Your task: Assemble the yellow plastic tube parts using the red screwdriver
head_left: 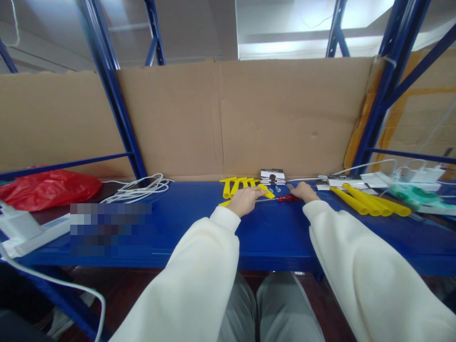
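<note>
My left hand (245,199) reaches over a row of several yellow T-shaped plastic pieces (235,186). Its fingers are stretched out and touch the angled yellow piece (268,192) at the row's right end. To the right, my right hand (304,191) rests low over the shelf, fingers bent in; what lies within them is hidden. Beside and partly under it is the red handle of a screwdriver (287,198), whose thin shaft points toward my left hand. Behind, a small stack of black-and-white printed cards or boxes (272,176) stands against the cardboard.
On the blue shelf (199,242), several yellow tubes (370,202) lie at right, near white adapters (423,175) and a green-white packet (416,195). Coiled white cable (142,187), a red plastic bag (50,187) and a white power strip (46,235) are left. A cardboard panel (171,123) closes the back.
</note>
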`<move>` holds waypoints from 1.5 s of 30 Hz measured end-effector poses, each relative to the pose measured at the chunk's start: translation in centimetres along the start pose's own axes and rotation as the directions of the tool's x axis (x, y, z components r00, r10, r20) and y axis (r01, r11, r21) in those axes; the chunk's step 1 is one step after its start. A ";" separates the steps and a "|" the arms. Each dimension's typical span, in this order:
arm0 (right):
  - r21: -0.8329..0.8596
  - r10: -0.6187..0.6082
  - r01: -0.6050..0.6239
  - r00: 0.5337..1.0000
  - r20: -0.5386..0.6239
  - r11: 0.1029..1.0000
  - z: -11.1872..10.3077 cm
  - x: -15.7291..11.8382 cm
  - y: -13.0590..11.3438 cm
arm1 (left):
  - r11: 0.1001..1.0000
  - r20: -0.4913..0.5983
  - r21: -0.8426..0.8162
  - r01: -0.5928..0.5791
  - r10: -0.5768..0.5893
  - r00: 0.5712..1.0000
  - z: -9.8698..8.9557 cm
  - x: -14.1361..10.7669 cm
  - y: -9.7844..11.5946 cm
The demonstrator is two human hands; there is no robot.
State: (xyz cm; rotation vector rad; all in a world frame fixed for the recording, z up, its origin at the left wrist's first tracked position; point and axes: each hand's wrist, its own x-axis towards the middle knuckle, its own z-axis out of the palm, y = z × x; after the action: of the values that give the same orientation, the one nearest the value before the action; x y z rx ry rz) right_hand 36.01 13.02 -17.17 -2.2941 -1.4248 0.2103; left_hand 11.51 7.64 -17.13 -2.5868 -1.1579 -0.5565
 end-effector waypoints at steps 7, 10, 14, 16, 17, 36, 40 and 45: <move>-0.001 -0.020 0.020 1.000 0.012 1.000 0.1 0.2 0.1 | 1.000 0.002 -0.007 -0.003 0.003 1.000 0.0 0.0 0.0; 0.003 -0.015 0.015 1.000 0.016 1.000 0.1 0.3 0.1 | 1.000 0.006 -0.006 -0.002 0.002 1.000 0.0 0.0 0.0; 0.008 -0.011 0.011 1.000 0.011 1.000 0.2 0.5 0.2 | 1.000 0.003 -0.002 -0.001 0.001 1.000 -0.1 0.0 0.1; 0.004 -0.011 0.011 1.000 0.013 1.000 0.2 0.4 0.2 | 1.000 0.002 0.001 -0.001 0.001 1.000 -0.1 -0.1 0.1; 0.000 -0.011 0.011 1.000 0.016 1.000 0.1 0.4 0.1 | 1.000 0.002 0.002 -0.002 0.002 1.000 -0.1 -0.1 0.1; 0.182 -0.797 0.799 0.596 -0.101 0.574 2.0 -2.1 -3.7 | 0.998 -0.022 -0.011 0.068 -0.069 0.997 0.1 0.2 0.2; 0.305 -0.890 0.864 0.446 -0.097 0.400 2.3 -2.9 -4.2 | 0.998 -0.033 -0.014 0.056 -0.056 0.998 0.1 0.2 0.1; 0.324 -0.895 0.858 0.441 -0.070 0.398 2.3 -2.9 -4.2 | 0.999 -0.057 -0.036 0.040 -0.042 0.998 0.2 0.2 -0.1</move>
State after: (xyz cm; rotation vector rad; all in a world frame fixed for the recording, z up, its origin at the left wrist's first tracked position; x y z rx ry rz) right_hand 30.46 12.73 -17.64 -1.0028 -2.2696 0.2079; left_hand 11.64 7.90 -17.24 -2.5631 -1.1952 -0.6606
